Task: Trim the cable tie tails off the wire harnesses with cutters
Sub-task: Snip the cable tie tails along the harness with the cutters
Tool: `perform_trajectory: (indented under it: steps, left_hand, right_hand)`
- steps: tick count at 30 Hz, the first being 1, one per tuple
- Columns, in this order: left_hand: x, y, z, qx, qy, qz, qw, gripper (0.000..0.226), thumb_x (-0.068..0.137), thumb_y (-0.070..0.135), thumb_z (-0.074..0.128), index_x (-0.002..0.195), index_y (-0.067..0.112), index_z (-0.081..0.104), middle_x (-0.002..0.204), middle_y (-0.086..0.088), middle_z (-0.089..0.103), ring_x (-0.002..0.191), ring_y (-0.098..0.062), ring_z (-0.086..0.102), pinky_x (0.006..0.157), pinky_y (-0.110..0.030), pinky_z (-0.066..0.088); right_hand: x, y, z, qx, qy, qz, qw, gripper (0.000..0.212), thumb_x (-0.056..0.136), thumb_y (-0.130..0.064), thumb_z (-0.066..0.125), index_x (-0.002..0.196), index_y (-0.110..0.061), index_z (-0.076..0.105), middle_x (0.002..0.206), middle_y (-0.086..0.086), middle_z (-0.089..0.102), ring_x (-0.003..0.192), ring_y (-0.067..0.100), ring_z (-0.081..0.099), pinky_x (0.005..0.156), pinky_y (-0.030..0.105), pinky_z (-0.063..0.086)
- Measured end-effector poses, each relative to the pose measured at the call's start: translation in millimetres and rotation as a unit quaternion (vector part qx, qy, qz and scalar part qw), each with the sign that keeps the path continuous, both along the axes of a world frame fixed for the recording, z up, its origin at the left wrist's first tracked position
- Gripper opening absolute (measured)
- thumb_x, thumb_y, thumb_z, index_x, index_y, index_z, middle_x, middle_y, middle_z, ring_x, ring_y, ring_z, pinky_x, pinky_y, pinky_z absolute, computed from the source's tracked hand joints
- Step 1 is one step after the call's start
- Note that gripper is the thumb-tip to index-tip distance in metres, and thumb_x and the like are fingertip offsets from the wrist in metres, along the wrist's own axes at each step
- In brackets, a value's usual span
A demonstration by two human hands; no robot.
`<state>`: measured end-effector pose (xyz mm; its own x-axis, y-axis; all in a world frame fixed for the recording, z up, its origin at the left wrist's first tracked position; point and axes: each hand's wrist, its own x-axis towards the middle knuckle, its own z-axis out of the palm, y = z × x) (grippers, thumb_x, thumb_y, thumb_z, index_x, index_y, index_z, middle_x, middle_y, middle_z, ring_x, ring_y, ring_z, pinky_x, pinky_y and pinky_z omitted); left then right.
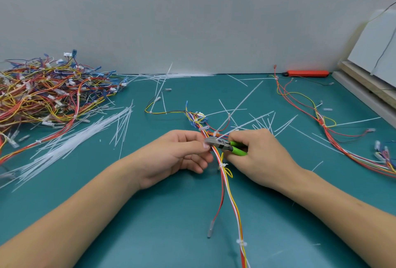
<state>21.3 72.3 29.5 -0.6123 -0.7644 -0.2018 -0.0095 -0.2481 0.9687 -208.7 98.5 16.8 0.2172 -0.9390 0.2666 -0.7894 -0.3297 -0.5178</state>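
Risk, wires: the cutters (222, 144) have their metal nose right against the harness (225, 179), at the tie (215, 134) just above it; if the blades take in a red or yellow wire along with the tail (240, 106), the insulation could get nicked
Risk, stub: a cut made away from the tie head would probably leave a sharp stub
Risk, slip: the harness is only pinched, so a tug from the cutters may pull it askew
Left hand (182, 154): fingers curled, thumb and fingertip pinching the harness beside the cutter nose
Right hand (257, 156): fingers clenched round the green handles; how far the blades stand apart I cannot tell
Harness place: mid desk (150, 225), between both hands, trailing toward the viewer
Left side: pile (47, 94) of harnesses; loose ties (70, 139) beside it
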Motion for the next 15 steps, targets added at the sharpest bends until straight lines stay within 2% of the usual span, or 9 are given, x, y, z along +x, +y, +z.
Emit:
perform_trajectory:
  steps: [4,6,8,9,15]
  left_hand:
    - [-0.5,0.8,0.4,0.001,0.000,0.001,1.000,0.021,0.088,0.020,0.069,0.099,0.004,0.062,0.089,-0.014,0.071,0.070,-0.017,0.065,0.066,-0.023,0.056]
    - [-1.2,0.7,0.7,0.002,0.000,0.004,1.000,0.025,0.087,0.020,0.069,0.103,0.002,0.061,0.089,-0.015,0.071,0.069,-0.017,0.066,0.065,-0.023,0.056]
    - [-1.7,0.6,0.6,0.002,0.000,0.007,1.000,0.026,0.087,0.020,0.069,0.104,0.002,0.062,0.089,-0.015,0.071,0.069,-0.017,0.066,0.065,-0.023,0.056]
    - [-1.7,0.6,0.4,0.002,-0.001,0.008,1.000,0.025,0.087,0.019,0.069,0.104,0.002,0.063,0.089,-0.015,0.071,0.069,-0.017,0.066,0.065,-0.023,0.056]
    - [-0.9,-0.7,-1.5,0.003,-0.002,0.008,1.000,0.022,0.088,0.019,0.069,0.102,0.002,0.064,0.088,-0.016,0.071,0.069,-0.018,0.066,0.065,-0.024,0.057]
  right_hand:
    - [-1.1,-0.6,0.2,-0.002,-0.018,0.009,1.000,0.016,0.079,-0.031,0.067,0.070,-0.022,0.057,0.063,-0.005,0.052,0.062,0.016,0.046,0.057,0.035,0.041]
    - [-0.4,-0.2,0.5,-0.013,-0.021,0.031,0.999,0.006,0.083,-0.026,0.074,0.083,-0.029,0.069,0.077,-0.013,0.063,0.078,0.012,0.056,0.072,0.034,0.048]
    - [0.3,0.4,1.5,-0.031,-0.007,0.046,0.998,0.019,0.085,-0.025,0.074,0.104,-0.029,0.074,0.099,-0.014,0.069,0.099,0.013,0.059,0.091,0.031,0.047]
    - [0.4,0.4,3.0,-0.036,-0.002,0.050,0.998,0.023,0.085,-0.026,0.073,0.108,-0.029,0.074,0.103,-0.014,0.070,0.103,0.013,0.059,0.094,0.030,0.046]
    - [-0.6,-0.8,4.2,-0.033,0.000,0.054,0.998,0.028,0.087,-0.027,0.074,0.114,-0.033,0.074,0.108,-0.015,0.070,0.106,0.013,0.059,0.098,0.037,0.047]
